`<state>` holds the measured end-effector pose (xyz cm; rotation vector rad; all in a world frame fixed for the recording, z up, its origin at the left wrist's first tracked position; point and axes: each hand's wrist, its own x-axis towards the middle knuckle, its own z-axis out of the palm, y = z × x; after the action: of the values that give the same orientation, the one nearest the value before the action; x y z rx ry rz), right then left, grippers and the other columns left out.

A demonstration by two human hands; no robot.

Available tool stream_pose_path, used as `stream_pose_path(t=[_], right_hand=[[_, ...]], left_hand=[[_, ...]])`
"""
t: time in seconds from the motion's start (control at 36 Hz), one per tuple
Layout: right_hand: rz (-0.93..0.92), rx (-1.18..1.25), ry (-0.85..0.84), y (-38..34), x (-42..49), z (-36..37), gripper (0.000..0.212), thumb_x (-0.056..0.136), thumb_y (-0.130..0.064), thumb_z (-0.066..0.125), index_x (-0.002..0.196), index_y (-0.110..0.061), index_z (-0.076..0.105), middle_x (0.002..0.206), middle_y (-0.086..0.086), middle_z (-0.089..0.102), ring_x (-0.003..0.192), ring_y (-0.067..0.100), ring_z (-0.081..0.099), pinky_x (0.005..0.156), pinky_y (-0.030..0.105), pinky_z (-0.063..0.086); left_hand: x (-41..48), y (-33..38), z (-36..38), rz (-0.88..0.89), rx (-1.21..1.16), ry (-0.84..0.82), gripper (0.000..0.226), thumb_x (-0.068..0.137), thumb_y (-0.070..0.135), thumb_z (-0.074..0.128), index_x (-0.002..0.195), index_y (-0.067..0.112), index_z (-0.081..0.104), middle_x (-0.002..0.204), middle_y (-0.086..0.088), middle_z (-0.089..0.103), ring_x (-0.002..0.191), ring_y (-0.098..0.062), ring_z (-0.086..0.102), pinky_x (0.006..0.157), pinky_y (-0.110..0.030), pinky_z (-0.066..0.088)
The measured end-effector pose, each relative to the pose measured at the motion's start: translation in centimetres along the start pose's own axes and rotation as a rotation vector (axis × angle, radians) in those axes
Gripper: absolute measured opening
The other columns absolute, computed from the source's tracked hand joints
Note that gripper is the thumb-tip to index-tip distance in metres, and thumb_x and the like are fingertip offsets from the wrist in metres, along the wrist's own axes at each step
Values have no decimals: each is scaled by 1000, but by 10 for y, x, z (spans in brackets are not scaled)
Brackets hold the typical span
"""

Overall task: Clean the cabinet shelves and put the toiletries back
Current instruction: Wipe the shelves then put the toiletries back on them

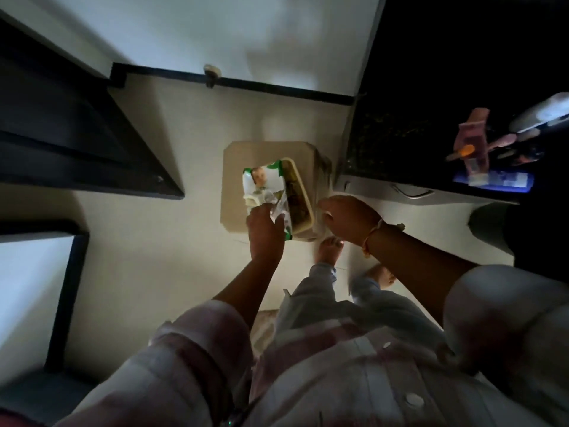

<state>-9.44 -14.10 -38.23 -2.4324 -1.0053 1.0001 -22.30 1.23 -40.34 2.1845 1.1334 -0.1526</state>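
Left hand (265, 234) pinches wipes pack (267, 192) over bin (304, 195) at centre; right hand (349, 218) on bin's rim, grip unclear. Toiletries (471, 140) crowd dark shelf at 2 o'clock. Cleaning barely begun, I judge; restocking remains.

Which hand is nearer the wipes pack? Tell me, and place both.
Left. The left hand grips the wipes pack at its near end, over the bin. The right hand is at the bin's right side, apart from the pack.
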Motion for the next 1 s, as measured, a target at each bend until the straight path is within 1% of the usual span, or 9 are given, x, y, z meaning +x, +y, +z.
stream_pose_path(t=[0.08,0.28,0.39,0.53,0.67,0.78,0.89,0.94,1.0], right_hand=[[-38,-31,-54,-19,9,8,32,97,-24,46,126,-15,57,125,11,60,110,30,57,88,36,47],[-64,-82,-87,-31,17,14,36,97,-23,48,132,-15,53,130,11,56,117,29,53,93,36,44],[-46,-86,-95,-26,17,12,38,96,-23,50,134,-16,53,133,10,54,121,28,51,97,35,42],[22,-92,-108,-16,16,10,41,97,-28,49,137,-20,50,137,7,51,124,26,49,96,33,41],[54,-85,-119,-13,12,4,39,97,-28,49,134,-18,51,135,9,53,121,28,52,96,37,45],[65,-88,-105,-13,5,-1,35,98,-26,47,130,-14,55,130,11,55,116,29,54,93,39,47],[120,43,-49,-13,-1,-5,30,97,-21,49,123,-9,58,123,15,58,111,32,56,91,43,48],[173,230,39,-13,-2,-7,29,96,-21,52,121,-9,58,120,16,61,109,32,59,92,44,49],[266,463,109,-16,-3,-10,32,96,-26,55,124,-12,57,122,11,63,110,26,60,93,38,49]], left_hand=[[15,-17,-3,-31,14,7,38,90,20,65,125,7,55,123,-14,55,117,-31,46,101,-35,36],[54,-23,3,-94,12,23,37,84,31,70,114,11,59,110,-14,55,106,-31,51,90,-37,42],[65,-19,6,-91,48,32,33,85,31,69,111,14,62,109,-12,55,105,-29,51,86,-37,44],[71,-17,8,-82,-22,63,24,88,31,66,101,11,71,101,-11,60,96,-27,59,85,-39,52],[62,-12,5,-79,-83,117,24,90,35,64,98,13,68,103,-10,56,100,-26,52,84,-33,44],[49,-3,-4,-19,-209,139,22,90,35,65,93,13,65,92,1,52,91,-20,55,80,-29,46],[35,14,-17,-29,-317,119,24,91,45,61,93,21,61,88,10,55,85,-11,56,73,-21,46],[29,25,-22,-98,-413,70,22,92,44,59,92,23,57,89,11,60,85,-9,59,69,-17,46],[25,38,-22,-129,-491,9,24,93,42,60,91,18,57,87,5,64,81,-10,63,64,-15,46]])
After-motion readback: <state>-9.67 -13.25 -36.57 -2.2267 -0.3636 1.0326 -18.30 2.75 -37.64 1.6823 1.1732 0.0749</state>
